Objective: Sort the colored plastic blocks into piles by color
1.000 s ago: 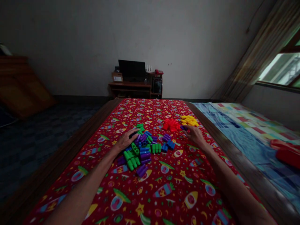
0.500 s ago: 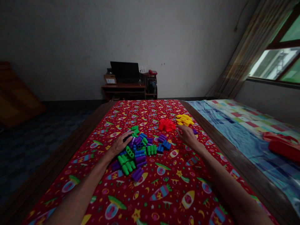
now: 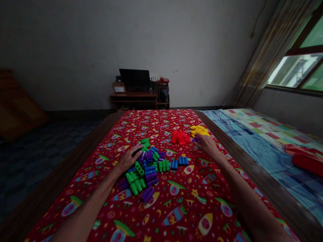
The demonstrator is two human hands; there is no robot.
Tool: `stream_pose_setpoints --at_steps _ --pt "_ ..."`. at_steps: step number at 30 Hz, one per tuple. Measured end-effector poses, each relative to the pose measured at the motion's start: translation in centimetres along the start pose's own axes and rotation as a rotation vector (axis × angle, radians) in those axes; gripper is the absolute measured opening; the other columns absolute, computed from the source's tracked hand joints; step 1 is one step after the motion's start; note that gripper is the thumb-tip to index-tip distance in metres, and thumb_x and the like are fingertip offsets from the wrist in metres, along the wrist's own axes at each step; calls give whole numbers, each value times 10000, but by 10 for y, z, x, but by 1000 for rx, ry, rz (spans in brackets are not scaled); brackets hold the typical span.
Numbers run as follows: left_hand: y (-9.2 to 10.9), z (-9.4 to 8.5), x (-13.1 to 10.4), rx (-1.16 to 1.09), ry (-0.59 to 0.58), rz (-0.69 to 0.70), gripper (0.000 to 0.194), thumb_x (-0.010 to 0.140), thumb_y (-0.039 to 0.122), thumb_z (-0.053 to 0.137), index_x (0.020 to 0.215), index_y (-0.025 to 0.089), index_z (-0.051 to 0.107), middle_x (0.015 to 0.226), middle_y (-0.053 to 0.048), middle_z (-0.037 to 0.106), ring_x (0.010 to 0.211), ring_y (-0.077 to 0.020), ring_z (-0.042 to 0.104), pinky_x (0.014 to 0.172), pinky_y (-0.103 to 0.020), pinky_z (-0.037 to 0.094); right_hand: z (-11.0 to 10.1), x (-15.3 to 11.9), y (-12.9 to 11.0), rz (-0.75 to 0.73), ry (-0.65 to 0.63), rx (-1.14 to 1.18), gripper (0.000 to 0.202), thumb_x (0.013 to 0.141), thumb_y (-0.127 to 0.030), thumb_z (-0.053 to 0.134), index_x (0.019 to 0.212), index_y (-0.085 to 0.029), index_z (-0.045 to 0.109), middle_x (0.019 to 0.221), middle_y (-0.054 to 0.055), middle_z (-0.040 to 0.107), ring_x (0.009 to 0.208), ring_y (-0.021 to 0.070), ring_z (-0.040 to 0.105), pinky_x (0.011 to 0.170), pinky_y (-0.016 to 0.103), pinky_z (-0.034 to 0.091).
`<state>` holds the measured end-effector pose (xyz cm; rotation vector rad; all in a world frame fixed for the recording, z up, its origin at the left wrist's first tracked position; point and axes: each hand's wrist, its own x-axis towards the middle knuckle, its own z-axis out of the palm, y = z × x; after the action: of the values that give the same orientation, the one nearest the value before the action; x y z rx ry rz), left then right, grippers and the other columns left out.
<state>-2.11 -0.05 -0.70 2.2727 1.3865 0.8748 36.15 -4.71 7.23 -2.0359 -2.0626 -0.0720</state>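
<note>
My left hand (image 3: pixel 128 159) rests at the left side of a mixed pile of green, purple and blue plastic pieces, its fingers apart. Green pieces (image 3: pixel 135 181) lie at the near left of that pile, with a purple piece (image 3: pixel 148 194) beside them. My right hand (image 3: pixel 207 144) is closed on a purple piece (image 3: pixel 196 138), right of the red pile (image 3: pixel 180 137) and just in front of the yellow pile (image 3: pixel 200 130). Two blue pieces (image 3: pixel 183 161) lie to the right of the mixed pile.
A red patterned cloth (image 3: pixel 176 215) covers the table, whose dark wooden edge (image 3: pixel 252 168) shows at the right. Beyond stands a desk with a monitor (image 3: pixel 135 79). To the right is a bed (image 3: pixel 239 137) with a red bag (image 3: pixel 306 164).
The purple piece between the two piles is now in my right hand, away from the blue pieces. The two blue pieces lie apart from it. My left hand has barely moved.
</note>
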Motion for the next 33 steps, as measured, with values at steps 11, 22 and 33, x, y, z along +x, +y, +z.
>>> stream_pose_setpoints --at_steps 11,22,33 --pt "7 -4 -1 -6 -27 -23 786 815 767 322 1220 174 642 1303 -124 624 1218 -280 568 1073 -414 413 8 5 94 307 -182 -78 272 858 -380 593 983 -147 657 1029 131 686 918 231 648 684 275 422" --pt "6 -3 -1 -14 -13 -12 761 813 764 338 1191 185 657 1286 -124 635 1201 -285 578 1057 -426 428 10 8 20 -210 211 237 347 945 -366 435 1125 -163 652 1017 130 705 952 254 645 849 367 481" --pt "12 -4 -2 -25 -11 -5 709 847 709 338 1186 172 652 1258 -124 652 1191 -286 583 1047 -420 437 74 47 -42 -198 46 153 833 832 -598 571 1512 -223 270 1556 217 216 1423 404 204 1060 576 297"
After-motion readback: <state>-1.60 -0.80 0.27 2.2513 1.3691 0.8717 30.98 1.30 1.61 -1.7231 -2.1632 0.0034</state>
